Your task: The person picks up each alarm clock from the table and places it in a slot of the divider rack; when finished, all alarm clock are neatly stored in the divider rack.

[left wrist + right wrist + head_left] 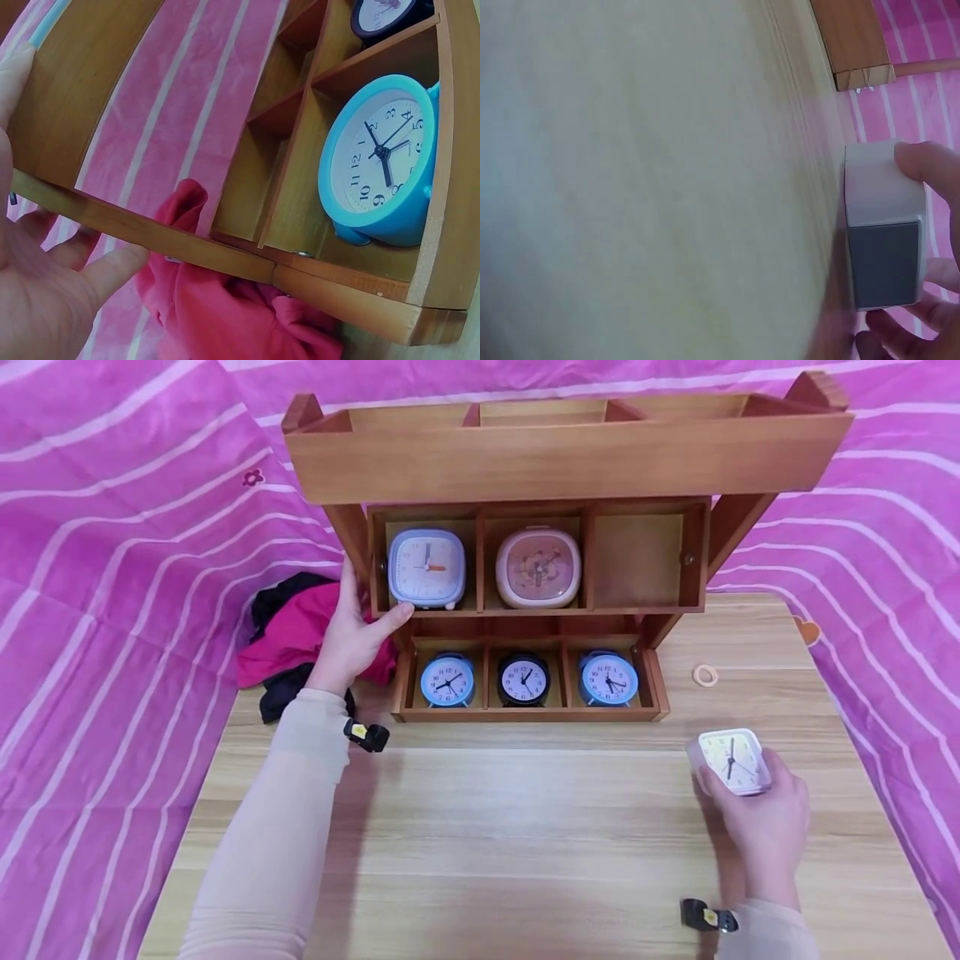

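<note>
A wooden shelf (570, 460) stands at the back of the table (525, 843). Its middle row holds a pale blue square clock (427, 568) and a pink square clock (537, 567); the right cell is bare. The bottom row holds a blue round clock (447, 680), a black one (523, 678) and another blue one (607, 678). My left hand (352, 631) grips the shelf's left side (135, 232), thumb on the front edge. My right hand (761, 814) holds a white square clock (733, 761) just above the table, also seen in the right wrist view (881, 225).
A heap of red and black cloth (296, 639) lies left of the shelf, behind my left hand. A small pale ring (705, 675) lies on the table to the right of the shelf. Pink striped fabric (112, 568) surrounds the table.
</note>
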A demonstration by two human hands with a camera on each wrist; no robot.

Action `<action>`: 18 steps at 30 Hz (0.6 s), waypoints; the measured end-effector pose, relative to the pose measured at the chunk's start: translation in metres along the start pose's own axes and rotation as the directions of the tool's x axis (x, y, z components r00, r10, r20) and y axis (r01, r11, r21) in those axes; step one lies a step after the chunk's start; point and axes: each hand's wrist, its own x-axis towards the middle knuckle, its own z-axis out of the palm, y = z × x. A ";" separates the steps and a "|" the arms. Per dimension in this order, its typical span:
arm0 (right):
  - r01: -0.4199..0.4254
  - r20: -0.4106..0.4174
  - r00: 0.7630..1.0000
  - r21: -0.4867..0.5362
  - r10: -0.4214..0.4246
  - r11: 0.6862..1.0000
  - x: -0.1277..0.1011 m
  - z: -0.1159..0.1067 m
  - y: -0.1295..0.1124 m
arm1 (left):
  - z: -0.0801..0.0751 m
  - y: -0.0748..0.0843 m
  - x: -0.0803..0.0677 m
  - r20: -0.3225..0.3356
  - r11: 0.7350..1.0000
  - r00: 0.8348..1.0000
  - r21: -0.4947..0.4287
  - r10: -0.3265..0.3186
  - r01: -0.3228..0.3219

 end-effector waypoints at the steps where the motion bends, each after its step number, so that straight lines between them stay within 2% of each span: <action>1: -0.006 -0.012 1.000 0.008 0.006 1.000 -0.001 0.000 -0.001 | 0.000 0.000 0.000 -0.002 1.000 1.000 0.006 -0.003 0.003; 5: -0.010 -0.102 0.995 0.081 0.018 0.997 -0.004 -0.001 -0.007 | 0.001 -0.001 0.000 -0.002 1.000 1.000 0.022 -0.014 0.014; 9: 0.026 -0.232 0.973 0.157 0.011 0.987 -0.005 -0.005 -0.027 | 0.001 -0.013 0.006 -0.007 0.999 1.000 0.035 -0.021 0.021; 11: 0.050 -0.299 0.954 0.184 0.008 0.982 -0.007 -0.007 -0.042 | 0.000 -0.022 0.010 -0.010 0.999 1.000 0.032 -0.014 0.014; 14: 0.113 -0.406 0.914 0.231 -0.010 0.966 -0.011 -0.013 -0.071 | -0.002 -0.029 0.013 -0.012 1.000 1.000 0.025 -0.003 0.003; 16: 0.189 -0.469 0.882 0.275 -0.040 0.943 -0.012 -0.016 -0.092 | -0.003 -0.031 0.013 -0.013 1.000 1.000 0.021 0.001 -0.001; 18: 0.286 -0.528 0.846 0.326 -0.077 0.901 -0.012 -0.017 -0.114 | -0.003 -0.030 0.012 -0.017 1.000 1.000 0.019 0.009 -0.009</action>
